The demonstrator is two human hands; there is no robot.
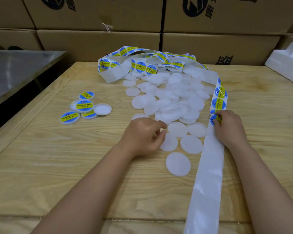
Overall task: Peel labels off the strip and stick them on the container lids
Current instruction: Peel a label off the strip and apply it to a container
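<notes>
A long white backing strip (208,168) runs from the table's front edge up the right side and coils at the back, carrying round blue-and-yellow labels (218,103). My right hand (228,127) lies on the strip and pinches the edge of the nearest label (214,119). A pile of plain white lids (174,98) fills the middle of the table. My left hand (144,135) hovers at the pile's near edge, fingers loosely curled over a white lid (169,142), holding nothing that I can see. Several labelled lids (84,105) sit at the left.
The wooden table (74,166) is ringed by stacked cardboard boxes (98,41) at the back. A metal tabletop (15,68) stands to the left, white foam packing (287,65) at the right. One unlabelled lid (102,109) lies open side up beside the labelled ones.
</notes>
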